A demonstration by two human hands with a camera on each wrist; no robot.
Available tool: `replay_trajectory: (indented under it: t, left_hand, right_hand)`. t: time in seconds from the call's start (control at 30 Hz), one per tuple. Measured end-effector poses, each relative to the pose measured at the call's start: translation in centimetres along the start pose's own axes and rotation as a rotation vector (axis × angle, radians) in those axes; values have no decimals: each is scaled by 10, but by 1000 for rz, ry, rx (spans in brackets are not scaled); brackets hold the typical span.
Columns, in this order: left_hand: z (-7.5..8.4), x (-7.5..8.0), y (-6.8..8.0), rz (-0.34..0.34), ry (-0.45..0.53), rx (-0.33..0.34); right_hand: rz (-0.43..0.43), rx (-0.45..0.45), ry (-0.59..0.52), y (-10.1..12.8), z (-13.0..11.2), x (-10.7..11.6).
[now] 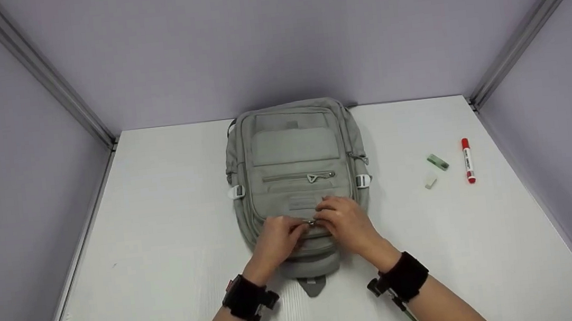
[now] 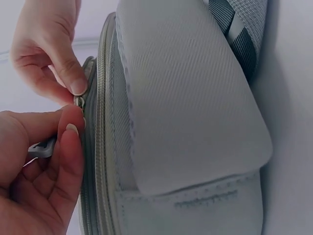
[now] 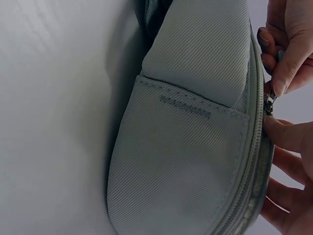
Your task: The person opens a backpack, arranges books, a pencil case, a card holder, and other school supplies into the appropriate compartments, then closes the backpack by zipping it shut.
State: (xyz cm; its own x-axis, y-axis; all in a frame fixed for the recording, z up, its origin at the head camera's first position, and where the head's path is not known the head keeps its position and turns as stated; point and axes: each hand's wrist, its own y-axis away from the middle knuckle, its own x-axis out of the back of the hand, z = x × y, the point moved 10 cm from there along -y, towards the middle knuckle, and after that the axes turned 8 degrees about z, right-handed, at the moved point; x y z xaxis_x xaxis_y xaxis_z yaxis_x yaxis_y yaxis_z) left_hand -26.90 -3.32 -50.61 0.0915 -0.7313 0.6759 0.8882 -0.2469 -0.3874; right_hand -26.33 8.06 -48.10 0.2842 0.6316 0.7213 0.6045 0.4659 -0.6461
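A grey-green backpack [image 1: 295,146] lies front up on the white table, its bottom end towards me. My left hand [image 1: 275,238] pinches a grey zipper pull [image 2: 43,148] on the curved front zipper near the bag's lower end. Right beside it, my right hand [image 1: 348,223] pinches the metal zipper slider [image 3: 269,104] between thumb and forefinger, its other fingers resting along the bag's edge. The fingertips of both hands nearly meet there. A second zipper [image 2: 101,98] runs alongside, nearer the back of the bag.
On the right of the table [image 1: 126,209] lie a red-and-white marker [image 1: 468,161], a green block-like item [image 1: 437,162] and a small whitish piece [image 1: 430,181]. Pale panels [image 1: 273,34] close off the back and both sides. A short pocket zipper [image 1: 298,177] crosses the backpack's front.
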Motion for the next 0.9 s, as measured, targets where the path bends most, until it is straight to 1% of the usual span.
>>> replay_trajectory:
  t: [0.13, 0.37, 0.53, 0.67, 0.9]
  left_hand:
    - [-1, 5, 1, 25, -9, -7]
    - [-4, 18, 6, 78, -21, -13]
    - [-11, 25, 9, 95, -1, 17]
    - [-19, 32, 13, 108, -8, 38]
    - [-30, 45, 18, 144, -18, 29]
  right_hand:
    - [21, -4, -29, 1, 1, 1]
    - [38, -19, -84, 1, 4, 3]
    - [74, -9, -86, 1, 4, 8]
    - [83, -1, -85, 2, 4, 8]
    - [98, 9, -90, 1, 3, 9]
